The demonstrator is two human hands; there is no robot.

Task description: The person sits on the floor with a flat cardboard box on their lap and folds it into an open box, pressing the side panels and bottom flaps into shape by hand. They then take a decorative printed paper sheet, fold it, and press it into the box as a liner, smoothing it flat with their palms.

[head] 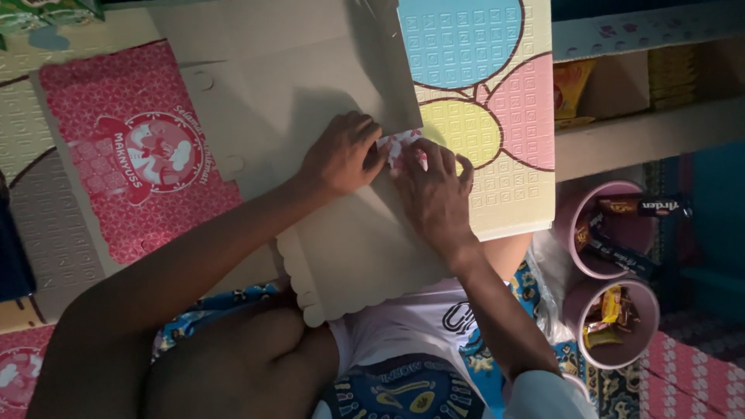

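Note:
A flat beige cardboard box blank [349, 248] with a scalloped edge lies across my lap and the mat. My left hand [339, 155] presses fingers-down on a folded flap of it. My right hand [434, 190] sits right beside it, fingertips pinching a small red-and-white patterned corner [402, 143] of the box where the flap folds. Both hands touch at the fold. Part of the corner is hidden under my fingers.
A flat red patterned box blank [132, 155] lies to the left. A pastel foam mat [481, 77] with round shapes is under the work. Two pink tubs [578, 213] [621, 353] of wrapped snacks stand at right, below a shelf [644, 132].

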